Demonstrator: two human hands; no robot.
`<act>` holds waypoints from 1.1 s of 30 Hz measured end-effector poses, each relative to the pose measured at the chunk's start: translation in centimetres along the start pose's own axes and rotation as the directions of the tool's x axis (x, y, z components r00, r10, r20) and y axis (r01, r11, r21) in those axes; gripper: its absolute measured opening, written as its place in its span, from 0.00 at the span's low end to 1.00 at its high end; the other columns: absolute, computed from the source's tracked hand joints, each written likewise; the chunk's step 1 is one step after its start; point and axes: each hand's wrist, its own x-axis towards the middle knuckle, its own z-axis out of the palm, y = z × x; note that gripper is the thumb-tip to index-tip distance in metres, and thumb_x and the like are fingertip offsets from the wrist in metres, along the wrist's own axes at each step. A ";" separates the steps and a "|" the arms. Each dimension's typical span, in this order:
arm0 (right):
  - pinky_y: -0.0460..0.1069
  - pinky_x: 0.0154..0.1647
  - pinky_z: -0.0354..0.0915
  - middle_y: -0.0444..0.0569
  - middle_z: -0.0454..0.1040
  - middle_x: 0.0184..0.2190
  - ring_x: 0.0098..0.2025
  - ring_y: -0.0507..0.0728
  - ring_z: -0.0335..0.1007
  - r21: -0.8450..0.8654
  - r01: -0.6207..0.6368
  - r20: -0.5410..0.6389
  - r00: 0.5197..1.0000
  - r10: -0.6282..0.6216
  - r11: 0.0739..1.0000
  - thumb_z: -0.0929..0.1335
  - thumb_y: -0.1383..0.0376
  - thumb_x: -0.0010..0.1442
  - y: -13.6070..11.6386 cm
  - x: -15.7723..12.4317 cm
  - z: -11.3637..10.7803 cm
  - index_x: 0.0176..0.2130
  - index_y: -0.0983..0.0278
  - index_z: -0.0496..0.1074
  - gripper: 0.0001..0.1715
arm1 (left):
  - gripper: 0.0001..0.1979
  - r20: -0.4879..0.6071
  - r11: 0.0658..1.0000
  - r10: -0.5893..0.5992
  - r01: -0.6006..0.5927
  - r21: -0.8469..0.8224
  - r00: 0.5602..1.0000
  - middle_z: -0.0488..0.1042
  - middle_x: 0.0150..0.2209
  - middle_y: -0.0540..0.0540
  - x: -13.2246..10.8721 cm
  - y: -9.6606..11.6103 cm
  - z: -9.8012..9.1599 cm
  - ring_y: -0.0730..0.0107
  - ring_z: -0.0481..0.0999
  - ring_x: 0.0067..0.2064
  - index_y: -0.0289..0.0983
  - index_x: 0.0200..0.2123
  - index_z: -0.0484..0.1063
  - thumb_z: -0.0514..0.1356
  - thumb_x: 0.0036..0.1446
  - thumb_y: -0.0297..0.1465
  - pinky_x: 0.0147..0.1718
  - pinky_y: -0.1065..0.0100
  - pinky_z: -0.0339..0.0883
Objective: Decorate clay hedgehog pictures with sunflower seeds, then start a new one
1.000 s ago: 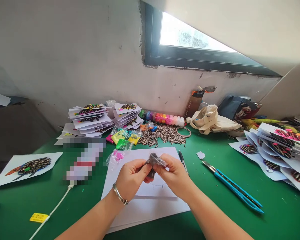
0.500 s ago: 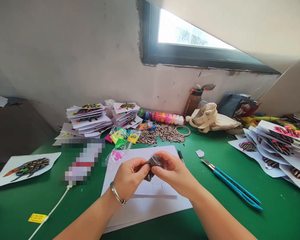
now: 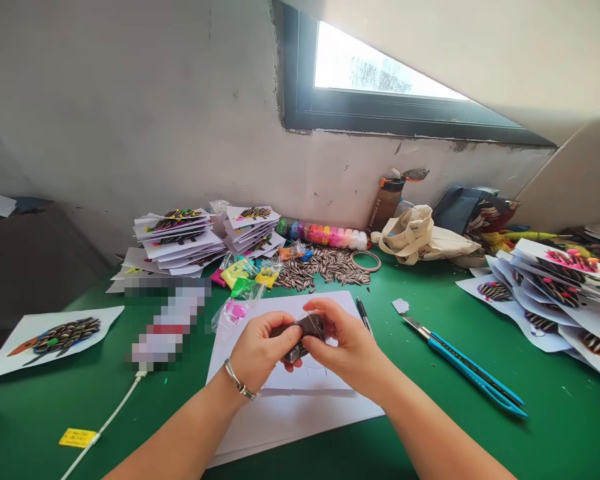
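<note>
Both hands grip a small dark brown packet (image 3: 311, 327) in shiny clear plastic, held above white paper (image 3: 300, 423). My left hand (image 3: 263, 347) is closed on the packet's left side, thumb on top and fingertips showing beneath. Pinched on its right end is my right hand (image 3: 343, 337). Faint pencil lines show on the sheet below, partly covered by the hands. A black pen (image 3: 364, 313) lies just beyond my right hand. Beyond my left hand is a clear bag with pink clay (image 3: 236, 310).
Sunflower seeds (image 3: 325, 267) are heaped at the back beside packets of coloured clay (image 3: 240, 273). A blue utility knife (image 3: 470, 367), blade out, lies to the right. Stacks of seed pictures (image 3: 180, 243) stand left and right. A white cable (image 3: 115, 407) runs along the left.
The packet has been turned and flattened between my hands, with more of its shiny plastic face showing. My left fingertips now show under it.
</note>
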 end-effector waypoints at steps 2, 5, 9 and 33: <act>0.46 0.33 0.63 0.40 0.70 0.28 0.30 0.50 0.66 -0.001 -0.001 -0.013 1.000 0.001 1.000 0.64 0.73 0.50 0.0 0.0 0.1 0.42 0.59 0.63 0.18 | 0.11 -0.012 0.999 -0.042 0.042 -0.032 0.999 0.69 0.20 0.50 0.0 0.0 0.1 0.71 0.71 0.20 0.33 0.27 0.69 0.61 0.51 0.36 0.17 0.71 0.66; 0.44 0.29 0.62 0.38 0.68 0.26 0.28 0.48 0.64 -0.009 0.003 -0.050 0.999 -0.003 1.000 0.62 0.73 0.50 0.1 0.1 0.1 0.39 0.59 0.63 0.15 | 0.12 0.007 0.987 -0.100 0.100 -0.124 0.995 0.72 0.24 0.50 -0.1 -0.1 0.3 0.69 0.74 0.24 0.35 0.33 0.69 0.60 0.53 0.39 0.24 0.65 0.72; 0.45 0.30 0.63 0.39 0.68 0.27 0.28 0.49 0.65 -0.018 0.011 -0.043 0.999 -0.011 1.000 0.63 0.72 0.51 0.2 0.1 0.2 0.40 0.58 0.63 0.16 | 0.12 0.015 0.987 -0.090 0.091 -0.132 0.996 0.71 0.24 0.50 0.0 -0.2 0.0 0.69 0.74 0.25 0.34 0.30 0.69 0.61 0.52 0.38 0.25 0.66 0.71; 0.47 0.33 0.62 0.45 0.68 0.34 0.33 0.51 0.63 -0.084 0.124 -0.078 0.988 -0.130 0.989 0.63 0.71 0.54 0.1 -0.2 0.9 0.40 0.60 0.64 0.12 | 0.10 -0.059 0.974 -0.080 0.066 -0.218 0.995 0.68 0.25 0.53 -0.2 0.5 0.0 0.77 0.69 0.25 0.36 0.29 0.66 0.65 0.45 0.30 0.23 0.75 0.60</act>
